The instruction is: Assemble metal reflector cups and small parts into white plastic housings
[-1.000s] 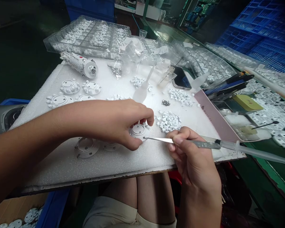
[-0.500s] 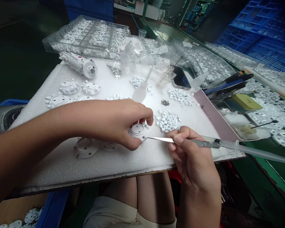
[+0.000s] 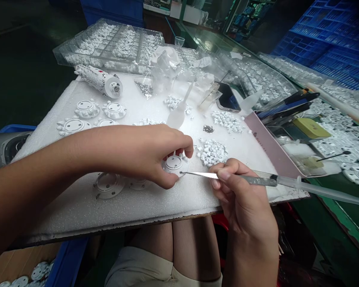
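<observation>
Nothing much has moved in the last second: both my hands hold where they were, the tweezer tip only a touch lower on the disc.

My left hand [image 3: 146, 153] is curled closed around a small round white plastic disc [image 3: 174, 163], thumb and fingertips pinching its rim as it sits on the grainy white foam sheet [image 3: 86, 207] covering the counter. My right hand [image 3: 237, 195] is clamped on slim, shiny metal tweezers [image 3: 209, 175], whose fine point touches the disc's near edge. Just beyond lies a heap of tiny angular white pieces [image 3: 212, 152], and a small dark pile of metal bits [image 3: 208, 128] past that. Left of my wrist rests a ribbed round white housing [image 3: 107, 185]; more toothed discs [image 3: 86, 108] and a studded white cylinder [image 3: 100, 81] lie farther back, by clear plastic trays [image 3: 107, 44].
</observation>
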{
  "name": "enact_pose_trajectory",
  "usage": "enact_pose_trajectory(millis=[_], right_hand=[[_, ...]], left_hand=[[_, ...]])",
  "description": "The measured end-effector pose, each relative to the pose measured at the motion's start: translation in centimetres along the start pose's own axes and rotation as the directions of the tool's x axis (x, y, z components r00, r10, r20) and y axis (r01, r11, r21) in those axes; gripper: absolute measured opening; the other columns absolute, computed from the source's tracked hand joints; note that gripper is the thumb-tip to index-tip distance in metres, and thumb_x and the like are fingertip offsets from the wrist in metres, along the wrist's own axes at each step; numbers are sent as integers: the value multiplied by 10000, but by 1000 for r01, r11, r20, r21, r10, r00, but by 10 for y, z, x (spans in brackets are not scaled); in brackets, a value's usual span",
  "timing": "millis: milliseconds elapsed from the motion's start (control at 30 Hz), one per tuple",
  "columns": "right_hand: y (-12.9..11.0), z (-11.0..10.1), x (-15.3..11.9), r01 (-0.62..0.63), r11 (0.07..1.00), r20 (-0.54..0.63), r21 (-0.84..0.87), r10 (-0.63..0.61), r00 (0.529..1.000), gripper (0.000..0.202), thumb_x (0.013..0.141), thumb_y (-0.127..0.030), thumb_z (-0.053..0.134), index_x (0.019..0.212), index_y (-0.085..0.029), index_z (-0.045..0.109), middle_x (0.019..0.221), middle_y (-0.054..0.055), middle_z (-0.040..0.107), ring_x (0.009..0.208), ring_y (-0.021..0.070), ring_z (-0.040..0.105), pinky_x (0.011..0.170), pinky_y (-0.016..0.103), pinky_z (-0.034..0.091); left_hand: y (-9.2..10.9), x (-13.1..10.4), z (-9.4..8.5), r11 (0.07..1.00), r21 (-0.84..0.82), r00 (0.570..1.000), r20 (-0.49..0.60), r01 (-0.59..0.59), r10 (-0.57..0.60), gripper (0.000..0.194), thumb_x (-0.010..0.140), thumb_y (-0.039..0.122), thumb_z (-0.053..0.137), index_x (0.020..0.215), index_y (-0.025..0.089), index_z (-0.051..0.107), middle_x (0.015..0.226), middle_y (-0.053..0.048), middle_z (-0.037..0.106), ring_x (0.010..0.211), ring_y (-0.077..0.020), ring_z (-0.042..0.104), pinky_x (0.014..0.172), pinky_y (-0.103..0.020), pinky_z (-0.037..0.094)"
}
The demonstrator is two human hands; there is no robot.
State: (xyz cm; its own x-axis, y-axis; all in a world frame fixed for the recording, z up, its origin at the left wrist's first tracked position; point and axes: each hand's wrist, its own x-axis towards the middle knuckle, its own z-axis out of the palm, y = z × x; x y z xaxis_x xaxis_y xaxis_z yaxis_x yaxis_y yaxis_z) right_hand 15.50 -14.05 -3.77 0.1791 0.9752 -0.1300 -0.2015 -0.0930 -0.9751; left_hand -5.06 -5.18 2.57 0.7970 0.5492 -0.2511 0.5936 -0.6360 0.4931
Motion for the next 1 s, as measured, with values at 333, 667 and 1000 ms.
enact_pose_trajectory(millis=[333,667,1000], right_hand=[[-1,1,0,-19,1000,-14,16,20,1000,253,676,-261,783,582,-184,561,568,-11,568,488,64,441,400,150,296],[1,0,1,-18,999,18,37,18,1000,251,686,-258,787,592,-179,568,553,-17,565,457,49,402,392,146,268],[2,0,1,-3,1000,27,24,3,1000,232,700,-257,783,609,-179,585,562,-12,582,475,52,431,421,141,311]], left_hand=[[0,-1,0,1000,0,1000,4,-2,2,407,812,386,611,1201,267,592,1071,-27,676,823,-184,610,667,-259,402],[0,-1,0,1000,1,1000,-4,4,-4,416,797,398,611,1191,266,595,1067,-24,676,832,-189,613,673,-258,404],[-2,-1,2,999,-33,1000,-18,2,-3,418,777,404,622,1178,290,590,1062,-19,670,848,-206,618,668,-271,408]])
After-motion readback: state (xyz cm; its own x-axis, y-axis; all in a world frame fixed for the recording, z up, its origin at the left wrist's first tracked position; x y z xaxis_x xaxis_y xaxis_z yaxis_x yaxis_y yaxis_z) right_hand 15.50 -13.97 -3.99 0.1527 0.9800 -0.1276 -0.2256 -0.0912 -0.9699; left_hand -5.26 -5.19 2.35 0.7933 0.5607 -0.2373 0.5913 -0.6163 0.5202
